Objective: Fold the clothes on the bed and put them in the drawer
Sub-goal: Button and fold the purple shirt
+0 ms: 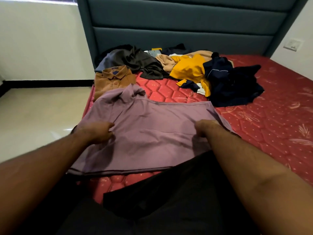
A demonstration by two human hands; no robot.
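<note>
A mauve polo shirt lies spread across the near-left part of the red quilted mattress, its collar toward the headboard and its hem toward the person. The left hand rests on the shirt's left side with the fingers curled into the cloth; its grip looks pressed together on a fold of fabric, though motion blur makes this hard to confirm. The right hand sits at the shirt's right edge, fingers bent down and pinching the cloth there.

Just beyond the mauve collar, a brown polo shirt lies folded at the mattress's left edge, partly covered by the mauve one. A dark blue tag shows inside its collar, but no writing on it can be read. Behind it a heap of unfolded clothes runs along the foot of the blue-grey padded headboard: a dark grey garment, a beige garment, a yellow garment and a navy pile with thin white piping. These overlap one another.

A white wall switch plate is on the right wall; any marking on it is too small to tell. Cream floor tiles show left of the bed. No brand names or lettering are legible anywhere.
</note>
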